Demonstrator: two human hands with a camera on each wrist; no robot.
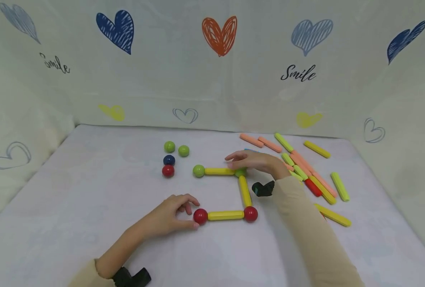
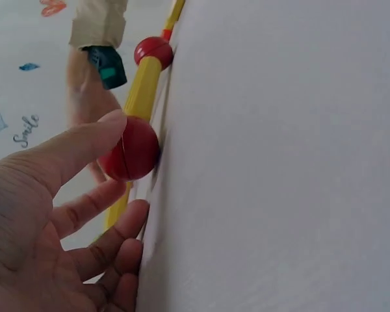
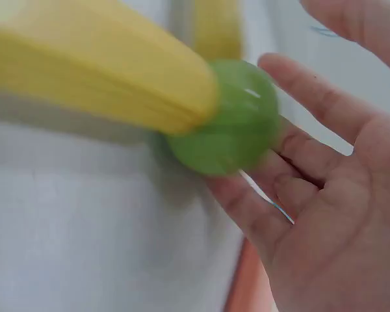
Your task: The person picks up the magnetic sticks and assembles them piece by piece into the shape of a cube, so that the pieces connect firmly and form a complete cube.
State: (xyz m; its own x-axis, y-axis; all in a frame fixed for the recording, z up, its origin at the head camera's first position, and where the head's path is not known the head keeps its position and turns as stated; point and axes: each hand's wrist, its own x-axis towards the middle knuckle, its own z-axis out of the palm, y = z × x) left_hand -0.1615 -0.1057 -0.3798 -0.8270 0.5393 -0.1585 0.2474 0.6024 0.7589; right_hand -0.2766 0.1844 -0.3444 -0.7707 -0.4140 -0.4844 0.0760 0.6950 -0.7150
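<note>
A three-sided frame of yellow rods and balls lies on the white table. At its near left corner, my left hand holds a red ball lightly between thumb and index finger, the other fingers loosely bent. A near yellow rod joins that ball to a second red ball. From there a side rod runs back to a green ball. My right hand is over this green ball, its fingers loosely extended beside it and the thumb apart. A far yellow rod leads left to another green ball.
Left of the frame are two loose green balls, a dark blue ball and a loose red ball. Several orange, yellow, lime and red rods are scattered at the right, beyond my right forearm. A white backdrop with hearts hangs behind.
</note>
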